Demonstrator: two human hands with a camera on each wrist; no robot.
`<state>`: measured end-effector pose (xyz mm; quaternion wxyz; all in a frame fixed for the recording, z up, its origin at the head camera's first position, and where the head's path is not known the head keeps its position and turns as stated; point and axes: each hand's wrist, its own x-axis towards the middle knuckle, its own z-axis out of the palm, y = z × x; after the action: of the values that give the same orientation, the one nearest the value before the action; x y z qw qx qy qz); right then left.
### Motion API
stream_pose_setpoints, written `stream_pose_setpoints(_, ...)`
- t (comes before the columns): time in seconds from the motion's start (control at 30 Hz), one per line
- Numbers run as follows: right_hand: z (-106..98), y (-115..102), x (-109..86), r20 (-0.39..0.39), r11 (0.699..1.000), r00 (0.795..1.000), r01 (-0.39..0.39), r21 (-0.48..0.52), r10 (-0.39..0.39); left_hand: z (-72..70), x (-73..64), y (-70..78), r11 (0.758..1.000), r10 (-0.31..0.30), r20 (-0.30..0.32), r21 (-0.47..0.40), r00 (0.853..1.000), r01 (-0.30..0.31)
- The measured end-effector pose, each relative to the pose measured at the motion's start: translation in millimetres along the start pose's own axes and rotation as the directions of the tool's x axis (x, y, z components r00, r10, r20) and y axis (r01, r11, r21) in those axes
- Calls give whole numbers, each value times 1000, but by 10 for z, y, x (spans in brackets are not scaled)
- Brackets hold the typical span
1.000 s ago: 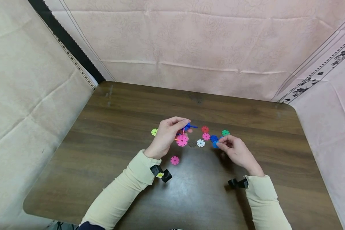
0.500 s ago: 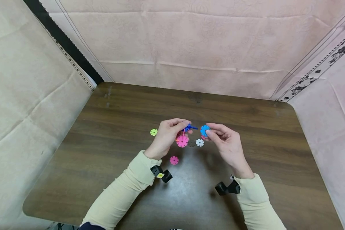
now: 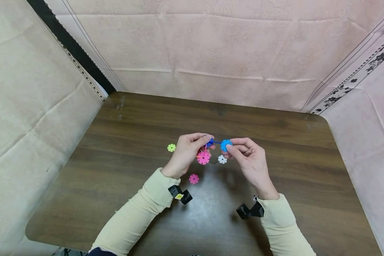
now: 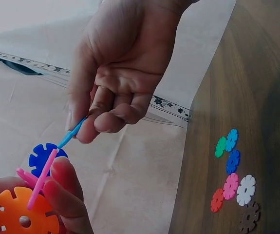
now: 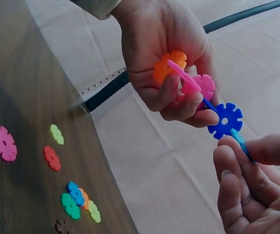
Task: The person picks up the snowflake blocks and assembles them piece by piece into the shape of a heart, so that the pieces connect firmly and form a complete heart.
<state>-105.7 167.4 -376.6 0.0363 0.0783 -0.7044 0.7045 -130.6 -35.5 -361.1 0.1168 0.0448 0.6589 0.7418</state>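
My left hand (image 3: 187,152) grips a chain of notched plastic discs joined at their slots. In the left wrist view an orange disc (image 4: 13,209) sits low in this chain, with pink discs after it. A dark blue disc (image 5: 233,115) forms its far end and sticks out past my left fingertips. Between thumb and fingers, my right hand (image 3: 252,160) pinches a light blue disc (image 3: 226,144). The light blue disc (image 5: 239,142) meets the rim of the dark blue one edge-on; how deep the slots mesh cannot be told. Both hands are above the table.
Loose discs lie on the brown table (image 3: 131,199): white (image 3: 222,159), dark brown (image 3: 213,160), pink (image 3: 193,179) and yellow-green (image 3: 171,147). Red (image 4: 217,200), green (image 4: 220,147) and blue (image 4: 233,161) discs show in the left wrist view, behind my right hand in the head view.
My right hand has lifted the light blue disc from the group on the right and brought it left to the dark blue disc. The left hand has stayed almost still.
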Motion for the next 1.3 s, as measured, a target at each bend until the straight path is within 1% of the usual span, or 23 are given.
stream_pose_setpoints(0.1,10,12,14,-7,999,1000,19,29,-18,1,-2,-1,1000,-3,5,-13,1000,3)
stream_pose_setpoints(0.27,0,25,29,-6,998,999,45,34,-45,3,2,-11,1000,-2,8,-24,1000,2)
stream_pose_setpoints(0.53,7,10,40,-9,999,999,33,22,-33,29,4,-26,1000,1,7,0,1000,-1)
stream_pose_setpoints(0.67,31,-4,49,-23,997,999,51,54,-50,42,10,-22,999,31,2,14,1000,-31)
stream_pose_setpoints(0.8,51,-23,58,-34,993,997,74,89,-71,50,10,-13,998,60,-9,7,998,-60)
stream_pose_setpoints(1.1,96,-29,67,-32,986,994,111,121,-108,42,-13,5,996,67,-20,-59,998,-68)
stream_pose_setpoints(1.3,136,-41,69,-42,987,994,107,123,-103,45,-24,9,996,73,-25,-42,997,-74)
